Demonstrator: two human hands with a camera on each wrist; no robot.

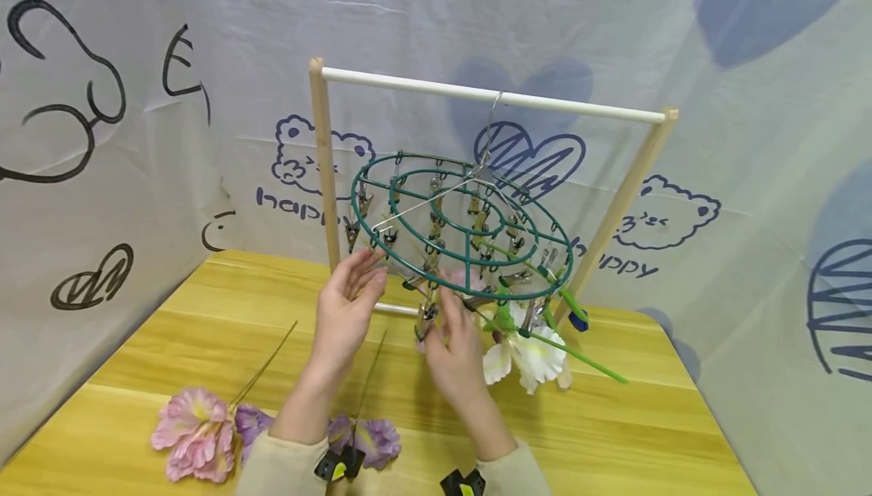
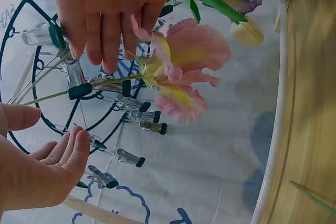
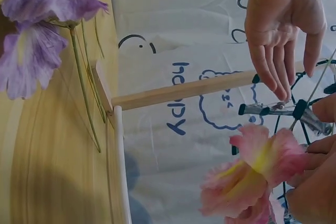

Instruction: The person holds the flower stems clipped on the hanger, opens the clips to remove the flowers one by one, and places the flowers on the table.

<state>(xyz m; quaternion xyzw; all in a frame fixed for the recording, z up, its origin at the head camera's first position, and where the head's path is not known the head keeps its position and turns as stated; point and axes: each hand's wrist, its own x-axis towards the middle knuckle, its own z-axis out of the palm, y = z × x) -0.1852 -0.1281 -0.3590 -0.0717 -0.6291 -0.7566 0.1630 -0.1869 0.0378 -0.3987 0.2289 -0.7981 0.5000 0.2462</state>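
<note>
A round green hanger (image 1: 468, 260) with metal clips hangs by a hook from a white rod. A pink artificial flower (image 2: 184, 59) is held by a clip (image 2: 80, 88) at the hanger's near side. My left hand (image 1: 344, 314) is raised at the rim's left, fingers loosely bent and holding nothing. My right hand (image 1: 455, 356) is beside the clipped pink flower, fingers extended near the clip; the wrist views show no grip on it. A white flower (image 1: 527, 360) with a green stem hangs from the hanger's right side.
A wooden stand (image 1: 323, 155) holds the white rod (image 1: 422, 87). On the table (image 1: 613, 435) lie a pink flower (image 1: 194, 435) and purple flowers (image 1: 375, 439), at the near left. A blue bud (image 1: 578, 320) and a pale yellow bud (image 2: 247, 32) hang at the hanger's right.
</note>
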